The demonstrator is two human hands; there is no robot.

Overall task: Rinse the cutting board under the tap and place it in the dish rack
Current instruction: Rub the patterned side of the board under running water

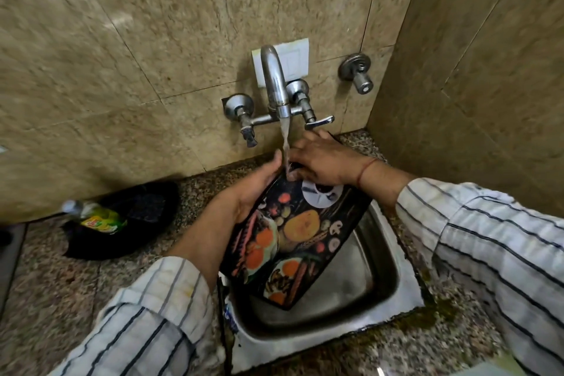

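Cutting board (302, 223) under the tap (274, 79): we rinse, left grip (253, 189) clasping its edge, right grip (323, 162) pressing flat; rack next.

The cutting board (302, 232) is a dark rectangle printed with vegetables, fruit and a white cup on a saucer. It leans tilted in the sink (393, 290), near corner low inside it and far end raised toward the back. The tap (276, 82), a curved steel spout on the wall behind the sink, is running. Its stream lands on the board's far end.
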